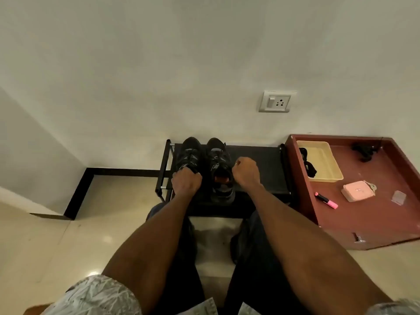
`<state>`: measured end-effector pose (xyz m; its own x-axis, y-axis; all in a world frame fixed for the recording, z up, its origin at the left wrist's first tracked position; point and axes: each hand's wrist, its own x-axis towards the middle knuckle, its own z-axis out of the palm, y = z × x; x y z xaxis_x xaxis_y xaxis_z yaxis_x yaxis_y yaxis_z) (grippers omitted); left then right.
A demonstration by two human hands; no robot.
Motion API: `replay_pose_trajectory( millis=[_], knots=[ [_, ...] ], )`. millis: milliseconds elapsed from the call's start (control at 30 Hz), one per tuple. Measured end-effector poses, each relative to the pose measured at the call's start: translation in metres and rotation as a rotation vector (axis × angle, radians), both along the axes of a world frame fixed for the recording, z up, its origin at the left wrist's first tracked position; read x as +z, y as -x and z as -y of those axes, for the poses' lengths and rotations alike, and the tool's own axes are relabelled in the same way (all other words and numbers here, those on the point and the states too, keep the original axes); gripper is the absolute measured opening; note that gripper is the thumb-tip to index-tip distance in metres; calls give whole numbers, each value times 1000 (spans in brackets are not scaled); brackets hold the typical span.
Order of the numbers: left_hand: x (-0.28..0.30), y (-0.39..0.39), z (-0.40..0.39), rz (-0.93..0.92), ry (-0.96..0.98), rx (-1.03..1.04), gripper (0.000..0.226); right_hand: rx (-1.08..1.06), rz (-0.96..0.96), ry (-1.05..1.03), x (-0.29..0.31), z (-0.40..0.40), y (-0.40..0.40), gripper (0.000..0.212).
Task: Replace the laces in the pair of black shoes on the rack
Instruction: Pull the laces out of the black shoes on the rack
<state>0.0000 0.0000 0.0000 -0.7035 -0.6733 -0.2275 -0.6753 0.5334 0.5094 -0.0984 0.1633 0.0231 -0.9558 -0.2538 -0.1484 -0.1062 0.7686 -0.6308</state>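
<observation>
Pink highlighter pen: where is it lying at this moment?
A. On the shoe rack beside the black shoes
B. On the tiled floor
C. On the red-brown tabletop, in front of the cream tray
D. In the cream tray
C: the pink highlighter pen lies flat on the red-brown tabletop, nearer the camera than the cream tray and left of the pink pouch.

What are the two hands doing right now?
Left hand: grips the heel end of the left black shoe.
Right hand: curled beside the right black shoe; contents unclear.
</observation>
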Motion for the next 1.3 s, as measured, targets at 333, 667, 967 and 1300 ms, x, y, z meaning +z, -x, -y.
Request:
replay_pose_trajectory(
  millis=[333, 667, 967, 1300],
  knots=[
    [-17, 50, 4, 209, 2, -59, 16, 109, 281, -169, -54, 22, 40, 20],
    [-25, 45, -9, 158, -179, -125, 12, 42, 150, -138, -61, 20, 21, 17],
    [-16, 68, -34, 153, -151, 46, 55, -91, 160, 16, -57, 8, 35, 42],
    [-22, 68, -37, 230, -66, -95, 34, -122, 194, 66, -60, 11, 47, 40]
  ],
)
